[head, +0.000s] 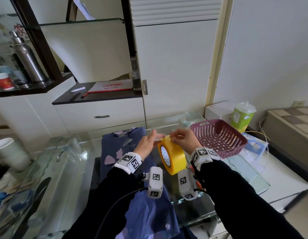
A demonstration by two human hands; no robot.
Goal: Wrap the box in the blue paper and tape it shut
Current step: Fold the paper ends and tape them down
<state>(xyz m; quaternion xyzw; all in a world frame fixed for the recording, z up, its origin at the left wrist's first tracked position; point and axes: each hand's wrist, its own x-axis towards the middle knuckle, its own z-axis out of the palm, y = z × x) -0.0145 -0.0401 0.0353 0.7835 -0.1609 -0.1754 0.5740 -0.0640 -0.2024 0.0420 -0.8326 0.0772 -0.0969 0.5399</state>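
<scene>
Head camera view, looking down at my two hands above a clear glass table [60, 163]. Between my hands is a wide, glossy roll of yellow tape [174, 157], standing on its edge. Its white cardboard core is printed with small grey triangles, and I can read no words on it. My left hand [147, 144] and my right hand [185, 139] meet at the top of the roll, fingers curled, each pinching the tape at its upper rim.

White wristbands [129, 160] just below the roll carry black-and-white square code markers, not letters.

A dark blue sheet of wrapping paper [115, 145], scattered with pale lilac petal shapes, lies on the table under and left of the roll and runs toward me. It is creased near my body. I cannot make out the box.

Just right of the roll stands a slotted purple plastic basket [218, 137]. Beyond the basket is a green lidded drink cup [242, 116], its label too blurred to read.
</scene>
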